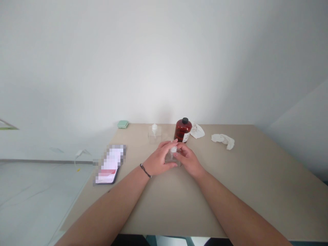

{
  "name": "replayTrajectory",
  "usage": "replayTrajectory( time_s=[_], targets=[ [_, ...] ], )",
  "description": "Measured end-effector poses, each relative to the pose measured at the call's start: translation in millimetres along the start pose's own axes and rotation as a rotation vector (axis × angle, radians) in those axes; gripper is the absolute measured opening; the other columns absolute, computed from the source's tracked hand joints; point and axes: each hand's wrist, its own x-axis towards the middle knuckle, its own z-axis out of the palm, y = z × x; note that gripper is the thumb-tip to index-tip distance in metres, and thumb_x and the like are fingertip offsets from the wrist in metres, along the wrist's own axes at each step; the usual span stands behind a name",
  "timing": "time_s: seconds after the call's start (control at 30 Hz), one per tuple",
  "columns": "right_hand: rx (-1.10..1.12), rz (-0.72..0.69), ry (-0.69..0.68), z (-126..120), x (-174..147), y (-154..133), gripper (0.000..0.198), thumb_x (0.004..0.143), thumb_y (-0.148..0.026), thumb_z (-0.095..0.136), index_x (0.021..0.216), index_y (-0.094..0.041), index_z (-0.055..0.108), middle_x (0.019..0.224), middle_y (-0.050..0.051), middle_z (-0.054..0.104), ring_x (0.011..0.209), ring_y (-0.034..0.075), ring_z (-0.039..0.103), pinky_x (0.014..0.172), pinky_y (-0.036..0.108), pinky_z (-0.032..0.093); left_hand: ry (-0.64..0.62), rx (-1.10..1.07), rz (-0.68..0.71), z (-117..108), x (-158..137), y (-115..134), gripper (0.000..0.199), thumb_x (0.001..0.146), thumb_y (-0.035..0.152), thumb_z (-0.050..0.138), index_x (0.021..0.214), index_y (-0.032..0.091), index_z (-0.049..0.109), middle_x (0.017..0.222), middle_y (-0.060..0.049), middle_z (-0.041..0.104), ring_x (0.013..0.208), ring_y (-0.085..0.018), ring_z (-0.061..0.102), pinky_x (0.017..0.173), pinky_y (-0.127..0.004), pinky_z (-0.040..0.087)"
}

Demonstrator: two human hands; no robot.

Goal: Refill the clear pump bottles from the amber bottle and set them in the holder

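My left hand (162,160) curls around a small see-through square bottle (170,158) that stands on the table. A rounded white cap (173,149) tops that bottle. From the other side, my right hand (189,159) has its thumb and fingers closed about the cap; the far fingertips are partly hidden. Just behind my hands is a large amber bottle (181,131) with a black lid and a white label. Further back and to the left, a second see-through square bottle (151,139) with a white top stands upright.
A phone (111,165) with a lit, blurred screen lies at the table's left side. Small green pads or boxes (122,124) sit at the back left corner. Crumpled white tissues (197,131) lie behind the amber bottle, and another tissue (223,140) is to the right.
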Motion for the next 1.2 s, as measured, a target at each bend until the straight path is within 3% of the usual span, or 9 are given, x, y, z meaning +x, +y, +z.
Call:
replayTrajectory(
  time_s=[0.1,0.27,0.5,0.7,0.9,1.07,1.2],
  targets=[
    [0.0,-0.011,-0.004,0.3,-0.2,-1.0,0.029,0.081,-0.05,0.072,0.095,-0.025,0.066,0.109,0.005,0.063,0.104,0.024,0.059,0.091,0.039,0.047,-0.003,0.003,0.01,-0.3,-0.2,0.7,0.086,0.079,0.028,0.078,0.152,0.026,0.032,0.15,-0.015,0.045,0.14,-0.033,0.04,0.118,-0.056,0.036],
    [0.008,0.011,0.034,3.2,0.7,5.9,0.038,0.074,-0.048,0.079,0.098,-0.025,0.059,0.097,0.001,0.064,0.091,0.021,0.06,0.085,0.037,0.048,0.0,0.007,0.015,0.3,-0.5,0.0,0.085,0.078,0.026,0.078,0.151,0.026,0.033,0.151,-0.014,0.045,0.139,-0.032,0.04,0.117,-0.055,0.038],
    [-0.03,-0.023,-0.006,0.2,0.2,1.8,0.028,0.081,-0.049,0.072,0.095,-0.025,0.066,0.108,0.004,0.062,0.104,0.023,0.059,0.091,0.038,0.046,0.003,0.01,0.029,0.9,-0.5,-1.9,0.087,0.078,0.027,0.078,0.152,0.026,0.032,0.15,-0.014,0.046,0.139,-0.033,0.04,0.116,-0.056,0.038],
    [0.015,-0.004,0.013,2.8,0.1,5.4,0.032,0.078,-0.045,0.077,0.098,-0.026,0.061,0.098,0.001,0.063,0.091,0.02,0.06,0.084,0.037,0.047,0.003,-0.007,-0.001,0.3,-0.2,1.2,0.086,0.078,0.026,0.078,0.151,0.026,0.033,0.148,-0.015,0.046,0.139,-0.032,0.04,0.117,-0.055,0.038],
    [-0.036,-0.03,-0.015,0.5,-0.2,3.5,0.028,0.083,-0.048,0.07,0.098,-0.025,0.065,0.108,0.005,0.062,0.102,0.023,0.059,0.09,0.038,0.047,0.014,-0.012,0.014,0.7,-0.5,0.1,0.086,0.078,0.029,0.078,0.151,0.026,0.034,0.148,-0.015,0.046,0.139,-0.034,0.041,0.116,-0.057,0.038],
    [-0.001,-0.002,0.026,3.6,-0.2,6.9,0.033,0.078,-0.044,0.076,0.099,-0.026,0.059,0.1,0.002,0.065,0.092,0.021,0.06,0.085,0.037,0.047,0.006,-0.022,-0.004,1.1,-1.0,-1.2,0.087,0.076,0.026,0.079,0.151,0.026,0.034,0.148,-0.015,0.046,0.139,-0.033,0.041,0.116,-0.056,0.038],
    [-0.05,-0.019,0.013,3.6,-1.6,2.6,0.027,0.083,-0.047,0.069,0.096,-0.025,0.062,0.103,0.003,0.063,0.096,0.022,0.059,0.086,0.038,0.047,0.009,-0.015,0.009,0.7,-0.1,-0.6,0.088,0.076,0.024,0.079,0.152,0.026,0.033,0.149,-0.014,0.046,0.14,-0.033,0.04,0.117,-0.056,0.037]
  ],
)
